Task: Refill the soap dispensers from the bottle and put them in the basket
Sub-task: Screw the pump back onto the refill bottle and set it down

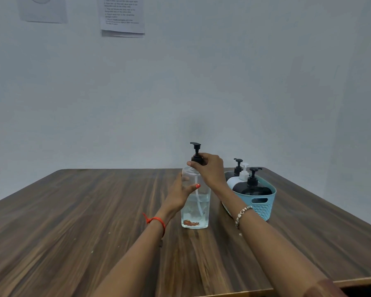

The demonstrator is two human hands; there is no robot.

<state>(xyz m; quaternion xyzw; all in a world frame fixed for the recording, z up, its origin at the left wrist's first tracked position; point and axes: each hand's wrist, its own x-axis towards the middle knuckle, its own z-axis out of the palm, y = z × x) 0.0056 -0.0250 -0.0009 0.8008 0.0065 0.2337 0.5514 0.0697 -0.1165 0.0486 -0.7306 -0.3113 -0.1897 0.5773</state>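
Observation:
A clear plastic bottle (196, 211) stands upright on the wooden table (84, 211), about half full of clear liquid, with a tube inside it. My left hand (181, 192) wraps around its left side. My right hand (208, 168) grips the collar of its black pump (195, 150) at the neck. To the right, a light blue basket (259, 203) holds three dispensers: two dark ones with black pumps (252, 185) (237, 168) and a white one (242, 174) between them.
The table ends at a pale wall just behind the bottle and basket. Printed sheets (122, 16) hang high on the wall. The table's front edge (351, 280) runs along the lower right.

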